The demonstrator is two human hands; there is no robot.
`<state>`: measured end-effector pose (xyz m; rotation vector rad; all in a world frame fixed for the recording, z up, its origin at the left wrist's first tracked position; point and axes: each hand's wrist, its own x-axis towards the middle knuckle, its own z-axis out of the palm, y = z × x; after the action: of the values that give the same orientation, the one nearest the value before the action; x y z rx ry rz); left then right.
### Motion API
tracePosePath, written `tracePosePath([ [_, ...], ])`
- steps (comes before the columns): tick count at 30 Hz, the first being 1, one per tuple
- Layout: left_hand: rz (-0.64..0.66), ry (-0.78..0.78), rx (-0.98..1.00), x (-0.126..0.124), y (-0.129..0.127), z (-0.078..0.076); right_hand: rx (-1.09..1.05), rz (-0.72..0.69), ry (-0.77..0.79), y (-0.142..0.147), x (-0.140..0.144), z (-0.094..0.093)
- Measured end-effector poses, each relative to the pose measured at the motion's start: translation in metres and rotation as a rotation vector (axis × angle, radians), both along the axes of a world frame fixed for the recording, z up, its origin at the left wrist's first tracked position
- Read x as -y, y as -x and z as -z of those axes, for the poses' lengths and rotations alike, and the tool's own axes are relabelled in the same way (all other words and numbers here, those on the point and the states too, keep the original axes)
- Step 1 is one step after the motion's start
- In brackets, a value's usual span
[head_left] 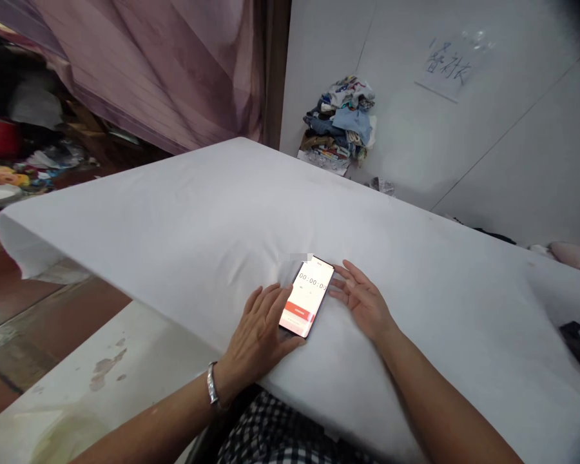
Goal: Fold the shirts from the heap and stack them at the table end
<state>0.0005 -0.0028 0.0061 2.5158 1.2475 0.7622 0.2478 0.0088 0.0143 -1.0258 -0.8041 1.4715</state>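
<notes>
My left hand (258, 335) lies flat at the lower middle of the frame, fingers spread and gripping nothing, its edge and thumb resting against the left side of the phone (307, 298), which steadies it on the soft white sheet (183, 225). My right hand (362, 299) lies just right of the phone, open and relaxed, fingertips near its upper edge; I think they touch it, though the angle leaves that unsure. The phone lies face up between both hands so I can read the screen, which shows a zeroed timer above a red button. A silver bracelet (212, 386) circles my left wrist. In the upper middle, a heap of clothes (341, 125) sits against the white wall, under a handwritten paper sign (447, 64) at upper right.
</notes>
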Motion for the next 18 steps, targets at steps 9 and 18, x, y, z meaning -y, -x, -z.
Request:
tracePosePath([
  [9,0.009,-0.024,0.009,0.0003,0.0004,0.0006,-0.003,0.003,0.020,0.0004,0.0005,-0.0022],
  [18,0.024,0.089,0.020,-0.0004,-0.0015,-0.0026,0.325,-0.003,0.077,0.0007,0.0011,0.0041],
])
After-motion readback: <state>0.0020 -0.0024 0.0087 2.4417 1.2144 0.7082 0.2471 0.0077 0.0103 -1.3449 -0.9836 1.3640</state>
